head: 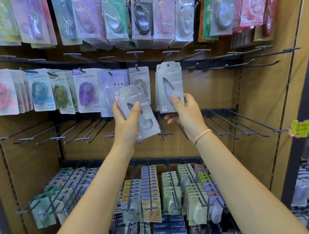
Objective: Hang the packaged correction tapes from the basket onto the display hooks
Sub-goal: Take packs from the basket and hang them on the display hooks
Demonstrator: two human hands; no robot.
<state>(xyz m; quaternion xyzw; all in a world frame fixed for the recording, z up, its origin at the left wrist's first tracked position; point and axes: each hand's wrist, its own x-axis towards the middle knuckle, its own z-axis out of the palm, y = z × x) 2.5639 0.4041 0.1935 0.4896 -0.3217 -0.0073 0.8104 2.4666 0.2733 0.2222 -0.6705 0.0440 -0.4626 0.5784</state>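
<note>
My left hand (127,117) grips a small stack of grey correction tape packs (140,110), tilted, with a pink pack edge showing behind them. My right hand (183,110) pinches the lower part of a grey correction tape pack (169,82) that hangs with others of its kind on a display hook (168,65) in the middle row. The thumb lies on the front of the pack and the fingers are behind it. No basket is in view.
Bare hooks (252,57) jut out to the right of the grey packs, and a whole row of bare hooks (243,122) runs below my hands. Coloured tape packs (41,92) fill the rows at left, above and below. A cardboard side wall (286,88) stands at right.
</note>
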